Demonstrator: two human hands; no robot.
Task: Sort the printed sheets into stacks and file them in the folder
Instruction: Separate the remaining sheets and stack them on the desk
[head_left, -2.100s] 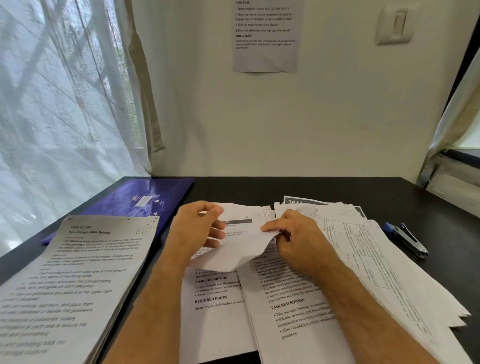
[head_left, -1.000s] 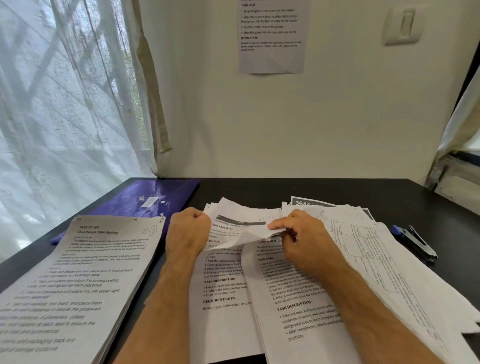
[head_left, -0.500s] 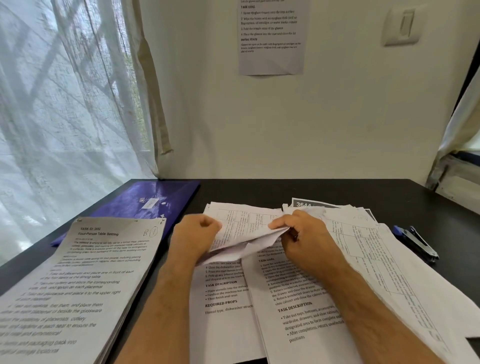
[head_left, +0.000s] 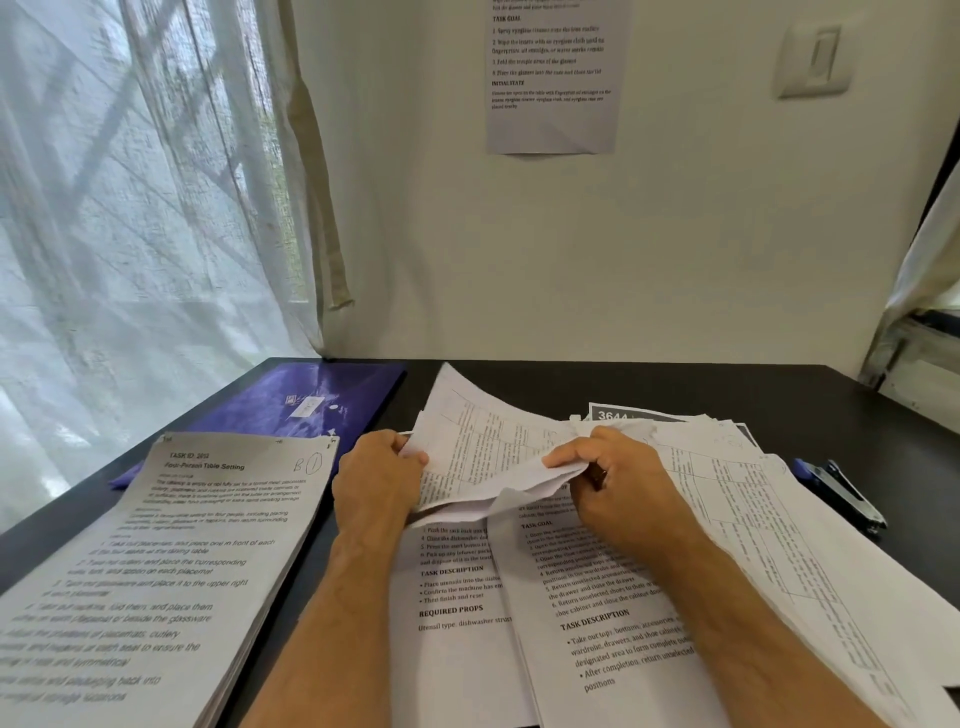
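Two bare forearms reach forward from the near edge over a dark, matte table (head_left: 675, 387), both hands working a few crumpled printed sheets (head_left: 483, 457) raised off the loose pile beneath. The left hand (head_left: 376, 480), knuckles up and wrist straight, has its fingers curled round the left edge of the lifted sheets, thumb tucked over the top. The right hand (head_left: 618, 480) pinches the right corner of the same sheets between thumb and bent fingers, the paper there bunched and creased. The lifted sheets bow upward, their far corner standing free, the top one showing a ruled table of fine print. Below the hands lies a fanned, untidy spread of white pages (head_left: 597, 623), thin and overlapping, with bold headings such as "TASK DESCRIPTION" and "REQUIRED PROPS"; the spread runs to the right and near edge of the scene. To the left, well apart from the hands, a squared-up stack of sheets (head_left: 171, 561) rests flat, its top page headed "Four-Person Table Setting" and marked by hand "B 1". Beyond that stack, at the far left of the table, lies a glossy purple folder (head_left: 311, 400), flat and closed, with a small white label. At the right, just beside the spread, sits a blue and black stapler (head_left: 841, 493). A sheer white curtain (head_left: 130, 208) hangs at left; a printed notice (head_left: 553, 78) is fixed to the pale wall.
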